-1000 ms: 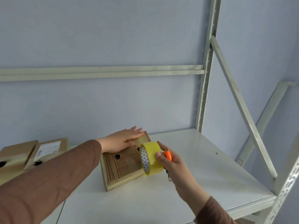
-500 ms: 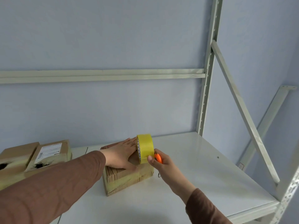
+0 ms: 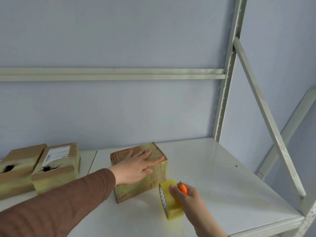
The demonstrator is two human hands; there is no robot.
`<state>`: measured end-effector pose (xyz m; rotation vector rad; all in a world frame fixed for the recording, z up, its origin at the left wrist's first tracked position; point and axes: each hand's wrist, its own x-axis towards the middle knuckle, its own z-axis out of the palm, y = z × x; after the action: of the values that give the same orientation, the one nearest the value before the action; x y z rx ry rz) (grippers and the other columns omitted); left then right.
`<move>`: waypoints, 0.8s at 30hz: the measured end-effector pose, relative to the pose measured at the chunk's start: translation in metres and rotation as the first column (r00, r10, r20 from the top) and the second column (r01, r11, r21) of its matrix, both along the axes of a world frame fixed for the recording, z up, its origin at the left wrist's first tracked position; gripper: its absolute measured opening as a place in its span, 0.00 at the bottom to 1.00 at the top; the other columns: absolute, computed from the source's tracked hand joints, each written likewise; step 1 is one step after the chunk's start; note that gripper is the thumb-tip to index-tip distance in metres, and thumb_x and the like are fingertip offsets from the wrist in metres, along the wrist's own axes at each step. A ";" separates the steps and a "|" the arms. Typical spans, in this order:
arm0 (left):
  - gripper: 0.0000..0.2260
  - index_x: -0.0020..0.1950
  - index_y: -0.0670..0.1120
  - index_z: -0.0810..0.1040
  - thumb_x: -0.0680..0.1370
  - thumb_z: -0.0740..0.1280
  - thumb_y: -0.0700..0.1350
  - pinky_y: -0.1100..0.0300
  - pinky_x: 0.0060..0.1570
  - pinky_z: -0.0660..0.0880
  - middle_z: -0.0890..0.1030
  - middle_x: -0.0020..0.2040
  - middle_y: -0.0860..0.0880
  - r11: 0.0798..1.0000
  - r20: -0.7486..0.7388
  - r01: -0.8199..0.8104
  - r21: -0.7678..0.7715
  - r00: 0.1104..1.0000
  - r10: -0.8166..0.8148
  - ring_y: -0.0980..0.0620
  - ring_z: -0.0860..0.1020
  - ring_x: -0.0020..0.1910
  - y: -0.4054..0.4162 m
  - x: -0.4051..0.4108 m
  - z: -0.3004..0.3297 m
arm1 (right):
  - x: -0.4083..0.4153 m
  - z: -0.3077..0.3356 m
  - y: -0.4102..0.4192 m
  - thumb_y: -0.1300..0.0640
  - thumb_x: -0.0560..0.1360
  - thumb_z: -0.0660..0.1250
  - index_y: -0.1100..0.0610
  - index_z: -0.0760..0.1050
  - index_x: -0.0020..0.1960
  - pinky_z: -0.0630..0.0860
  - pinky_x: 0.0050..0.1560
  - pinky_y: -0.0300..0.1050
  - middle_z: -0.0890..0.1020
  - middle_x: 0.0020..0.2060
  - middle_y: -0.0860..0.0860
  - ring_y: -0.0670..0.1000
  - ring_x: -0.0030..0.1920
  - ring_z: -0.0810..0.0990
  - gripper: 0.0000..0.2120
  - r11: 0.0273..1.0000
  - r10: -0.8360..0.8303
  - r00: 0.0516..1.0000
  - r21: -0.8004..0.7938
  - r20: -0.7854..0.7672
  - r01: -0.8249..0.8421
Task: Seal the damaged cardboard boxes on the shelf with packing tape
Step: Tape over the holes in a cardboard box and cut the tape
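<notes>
A cardboard box (image 3: 135,189) wrapped in yellowish tape stands on the white shelf (image 3: 213,185). My left hand (image 3: 136,166) lies flat on its top with straight fingers, pressing it down. My right hand (image 3: 186,195) grips a yellow roll of packing tape (image 3: 169,200) just in front of the box's right corner, low over the shelf. The same hand also holds a small orange cutter (image 3: 183,188), its tip sticking up. Two torn cardboard boxes stand at the left: one with a white label (image 3: 56,168) and one at the frame edge (image 3: 15,170), each with a dark hole in its front.
The shelf's grey metal upright (image 3: 224,100) and a diagonal brace (image 3: 266,117) rise at the right. A horizontal rail (image 3: 111,74) runs along the blue wall behind. The shelf's front edge (image 3: 266,228) is close to my right arm.
My right hand has brought the tape roll from the box's top down over its right front to shelf level. The box now stands turned, and my left hand stays flat on top.
</notes>
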<state>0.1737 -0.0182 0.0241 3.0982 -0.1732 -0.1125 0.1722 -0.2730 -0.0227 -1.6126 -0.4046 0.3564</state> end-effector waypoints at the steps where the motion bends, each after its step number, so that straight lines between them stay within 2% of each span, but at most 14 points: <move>1: 0.25 0.74 0.78 0.37 0.86 0.50 0.60 0.39 0.79 0.38 0.45 0.85 0.46 1.000 0.009 -0.023 0.019 1.000 0.023 0.43 0.40 0.83 -0.003 -0.001 -0.001 | -0.001 -0.003 -0.002 0.45 0.72 0.74 0.55 0.69 0.39 0.60 0.37 0.45 0.67 0.33 0.53 0.51 0.36 0.66 0.18 1.000 0.001 1.000 -0.005 -0.030 -0.001; 2: 0.25 0.75 0.78 0.38 0.86 0.50 0.61 0.41 0.80 0.40 0.47 0.85 0.44 0.999 0.016 -0.038 0.037 0.999 0.038 0.43 0.42 0.83 -0.005 -0.001 0.000 | -0.002 -0.002 -0.004 0.45 0.70 0.74 0.55 0.69 0.40 0.60 0.36 0.45 0.67 0.34 0.54 0.51 0.36 0.66 0.18 1.000 -0.001 0.998 -0.004 -0.063 0.001; 5: 0.24 0.76 0.78 0.42 0.86 0.51 0.61 0.48 0.81 0.51 0.54 0.84 0.46 0.999 0.008 -0.035 0.038 0.999 0.034 0.44 0.53 0.83 -0.006 0.001 0.017 | -0.003 0.009 -0.004 0.46 0.73 0.75 0.55 0.71 0.43 0.62 0.34 0.42 0.70 0.36 0.54 0.51 0.37 0.68 0.17 0.999 0.038 0.992 0.017 -0.117 -0.036; 7: 0.23 0.75 0.79 0.47 0.86 0.53 0.60 0.50 0.77 0.62 0.65 0.81 0.50 0.998 -0.021 0.002 -0.064 1.000 -0.003 0.45 0.66 0.78 0.001 0.003 0.038 | -0.001 0.022 -0.004 0.46 0.74 0.75 0.55 0.70 0.43 0.63 0.33 0.41 0.71 0.36 0.53 0.50 0.36 0.69 0.18 0.998 0.038 0.996 0.061 -0.085 -0.032; 8: 0.23 0.75 0.79 0.50 0.86 0.55 0.59 0.53 0.76 0.64 0.68 0.79 0.53 0.987 -0.047 0.018 -0.160 0.999 -0.026 0.48 0.69 0.76 0.006 0.005 0.049 | 0.001 0.031 -0.004 0.47 0.75 0.75 0.55 0.70 0.44 0.64 0.32 0.38 0.72 0.37 0.51 0.49 0.35 0.70 0.17 0.996 0.028 0.998 0.087 -0.060 -0.023; 10: 0.22 0.77 0.74 0.57 0.87 0.58 0.54 0.63 0.76 0.59 0.65 0.80 0.61 0.945 -0.106 0.039 -0.325 0.991 -0.077 0.56 0.65 0.78 0.015 0.009 0.068 | 0.003 0.052 -0.001 0.49 0.78 0.73 0.55 0.74 0.52 0.68 0.30 0.33 0.77 0.39 0.49 0.44 0.33 0.75 0.12 0.990 0.030 1.000 0.141 -0.007 -0.029; 12: 0.23 0.79 0.69 0.60 0.87 0.58 0.50 0.68 0.73 0.56 0.63 0.79 0.64 0.939 -0.090 0.048 -0.342 0.993 -0.083 0.61 0.62 0.78 0.019 0.012 0.074 | 0.007 0.068 0.004 0.51 0.79 0.71 0.50 0.74 0.61 0.70 0.31 0.29 0.78 0.44 0.48 0.39 0.34 0.78 0.12 0.979 0.078 0.996 0.184 0.045 -0.085; 15: 0.24 0.78 0.68 0.64 0.87 0.57 0.43 0.63 0.76 0.57 0.65 0.79 0.62 0.955 0.107 0.019 -0.295 0.994 0.013 0.59 0.64 0.78 0.017 0.009 0.063 | 0.010 0.078 0.017 0.54 0.81 0.69 0.45 0.72 0.66 0.71 0.35 0.31 0.78 0.45 0.47 0.39 0.37 0.78 0.15 0.977 0.109 0.983 0.169 0.147 -0.133; 17: 0.26 0.78 0.66 0.64 0.85 0.57 0.41 0.60 0.77 0.58 0.64 0.80 0.60 0.978 0.240 0.033 -0.205 0.971 0.018 0.56 0.63 0.79 0.017 0.002 0.051 | 0.011 0.077 0.024 0.58 0.82 0.68 0.48 0.73 0.67 0.73 0.37 0.30 0.80 0.43 0.47 0.39 0.38 0.79 0.15 0.971 0.116 0.977 0.189 0.181 -0.150; 18: 0.26 0.78 0.65 0.64 0.84 0.57 0.43 0.62 0.77 0.58 0.64 0.80 0.59 0.984 0.278 0.084 -0.154 0.960 -0.038 0.56 0.63 0.79 0.018 -0.001 0.049 | 0.010 0.076 0.025 0.59 0.82 0.68 0.49 0.73 0.66 0.73 0.38 0.29 0.82 0.42 0.46 0.38 0.39 0.80 0.15 0.965 0.133 0.972 0.199 0.192 -0.171; 20: 0.25 0.79 0.62 0.62 0.82 0.60 0.56 0.70 0.73 0.54 0.63 0.80 0.60 0.982 0.264 0.169 -0.078 0.954 -0.144 0.59 0.62 0.78 0.021 -0.003 0.047 | 0.010 0.071 0.026 0.53 0.80 0.69 0.49 0.75 0.64 0.74 0.39 0.31 0.83 0.41 0.43 0.39 0.39 0.80 0.13 0.956 0.181 0.958 0.188 0.222 -0.224; 22: 0.39 0.83 0.58 0.55 0.76 0.62 0.72 0.67 0.77 0.49 0.56 0.82 0.58 0.989 0.137 0.146 0.003 0.980 -0.145 0.58 0.55 0.80 0.022 -0.001 0.045 | 0.012 0.066 0.026 0.48 0.78 0.68 0.50 0.78 0.60 0.72 0.43 0.39 0.81 0.41 0.45 0.44 0.40 0.77 0.12 0.960 0.204 0.941 0.131 0.271 -0.246; 23: 0.46 0.84 0.57 0.51 0.72 0.63 0.76 0.63 0.78 0.47 0.53 0.83 0.58 0.993 0.070 0.107 0.038 0.991 -0.110 0.57 0.51 0.81 0.022 0.000 0.046 | 0.016 0.064 0.028 0.48 0.79 0.68 0.52 0.78 0.59 0.72 0.45 0.42 0.80 0.42 0.48 0.47 0.42 0.76 0.12 0.963 0.209 0.934 0.107 0.289 -0.248; 24: 0.49 0.84 0.57 0.50 0.70 0.64 0.77 0.62 0.78 0.45 0.51 0.83 0.58 0.996 0.032 0.078 0.049 0.996 -0.079 0.57 0.49 0.82 0.022 0.001 0.047 | 0.019 0.062 0.030 0.49 0.79 0.68 0.54 0.78 0.58 0.72 0.46 0.44 0.79 0.43 0.50 0.48 0.44 0.76 0.11 0.962 0.217 0.931 0.096 0.293 -0.255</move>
<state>0.1746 0.0034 0.0708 3.1423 -0.2980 -0.0673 0.1914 -0.2430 0.0395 -1.4892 -0.8287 0.2754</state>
